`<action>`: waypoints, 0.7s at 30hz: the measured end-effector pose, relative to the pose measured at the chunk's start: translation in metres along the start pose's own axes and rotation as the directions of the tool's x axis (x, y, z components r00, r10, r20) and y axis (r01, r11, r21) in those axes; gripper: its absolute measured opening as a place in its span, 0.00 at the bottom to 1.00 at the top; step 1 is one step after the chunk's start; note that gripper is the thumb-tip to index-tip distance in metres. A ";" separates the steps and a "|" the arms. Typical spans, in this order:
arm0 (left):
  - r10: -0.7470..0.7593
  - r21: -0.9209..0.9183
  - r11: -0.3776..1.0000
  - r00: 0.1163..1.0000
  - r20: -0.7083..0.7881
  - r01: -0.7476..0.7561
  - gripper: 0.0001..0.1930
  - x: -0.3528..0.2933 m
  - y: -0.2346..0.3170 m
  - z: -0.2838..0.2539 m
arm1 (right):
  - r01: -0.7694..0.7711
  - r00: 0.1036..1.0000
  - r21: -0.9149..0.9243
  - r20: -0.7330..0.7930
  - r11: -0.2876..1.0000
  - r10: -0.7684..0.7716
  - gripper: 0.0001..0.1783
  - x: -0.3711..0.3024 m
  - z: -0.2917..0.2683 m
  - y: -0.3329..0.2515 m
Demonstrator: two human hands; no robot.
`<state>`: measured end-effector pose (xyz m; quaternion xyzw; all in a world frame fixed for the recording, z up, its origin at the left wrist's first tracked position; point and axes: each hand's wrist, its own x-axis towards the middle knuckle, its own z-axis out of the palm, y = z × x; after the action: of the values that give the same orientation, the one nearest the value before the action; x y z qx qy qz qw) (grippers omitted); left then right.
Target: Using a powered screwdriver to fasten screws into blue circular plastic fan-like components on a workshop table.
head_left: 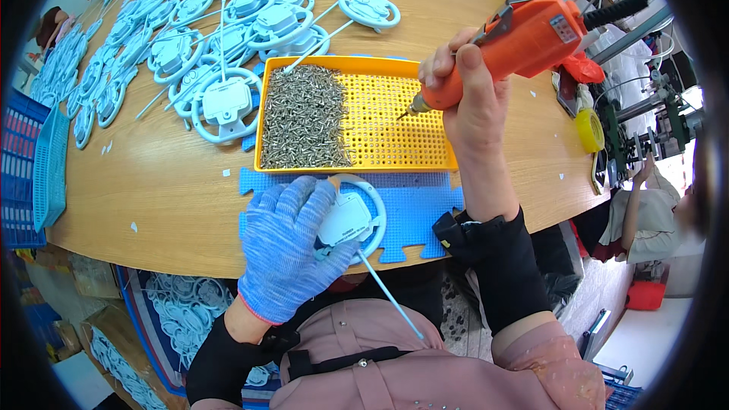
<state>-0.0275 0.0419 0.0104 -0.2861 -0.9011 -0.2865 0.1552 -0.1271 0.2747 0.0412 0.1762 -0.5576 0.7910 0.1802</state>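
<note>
My left hand (285, 247), in a blue knitted glove, is closed on a light-blue plastic toy steering wheel (345, 222) with a flat centre box. A thin rod sticks out of the wheel toward my body. The wheel rests at the near edge of a blue foam mat (418, 205). My bare right hand (482, 102) grips an orange electric screwdriver (524, 42), raised over the right half of a yellow tray (364, 167). Its bit points left and down, and I see no screw on it. Small metal screws (300, 118) fill the tray's left side.
Many similar wheels (277, 23) lie heaped across the table's far left, some with rods jutting out. A blue basket (51, 167) stands at the left edge. Yellow tape (589, 130) sits at the right edge. More wheels (186, 307) lie below the table; other people sit nearby.
</note>
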 end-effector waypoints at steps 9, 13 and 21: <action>-0.143 -0.001 0.990 0.990 -0.019 0.143 0.34 -0.006 0.003 0.002 | 0.094 0.993 -0.012 0.068 0.996 -0.093 0.21 -0.021 0.043 -0.048; -0.164 -0.030 0.986 0.986 -0.006 0.164 0.30 -0.010 -0.004 -0.003 | -0.065 0.967 -0.004 0.248 0.998 0.064 0.27 -0.048 0.085 -0.036; -0.170 -0.121 0.978 0.985 -0.014 0.167 0.28 -0.007 -0.007 0.000 | -0.124 0.959 -0.038 0.252 0.992 0.129 0.25 -0.059 0.103 -0.023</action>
<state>-0.0268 0.0343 0.0040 -0.2138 -0.9014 -0.3557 0.1238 -0.0564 0.1797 0.0644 0.2381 -0.5949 0.7655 0.0582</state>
